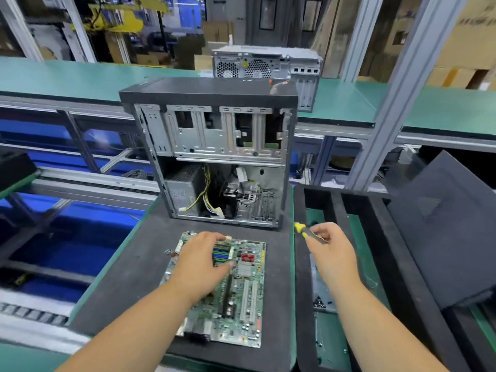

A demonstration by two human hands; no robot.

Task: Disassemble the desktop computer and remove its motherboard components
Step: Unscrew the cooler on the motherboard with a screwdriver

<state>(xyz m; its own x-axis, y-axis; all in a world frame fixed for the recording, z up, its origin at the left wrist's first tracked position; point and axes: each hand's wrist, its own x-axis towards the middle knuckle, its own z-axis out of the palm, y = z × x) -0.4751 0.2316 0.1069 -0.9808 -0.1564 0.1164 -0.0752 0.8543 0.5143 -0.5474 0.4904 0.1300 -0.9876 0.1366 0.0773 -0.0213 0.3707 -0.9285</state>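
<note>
Item: motherboard [241, 296], flat on black foam mat [128, 285] before opened computer case [214, 157]. My left hand [200, 261] rested open upon it; right hand [331, 253] gripped yellow-black screwdriver [303, 230]. I read no lettering.

case [214, 146] blocks far side | mobo [241, 291] fills mat centre | mat [128, 264] left strip free (narrow)

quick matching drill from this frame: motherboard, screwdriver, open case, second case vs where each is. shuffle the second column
1. motherboard
2. screwdriver
3. open case
4. second case

A. on the far green bench
B. in the right hand
C. flat on the black mat, under the left hand
D. upright at the mat's far edge

Pairs: 1-C, 2-B, 3-D, 4-A
</note>
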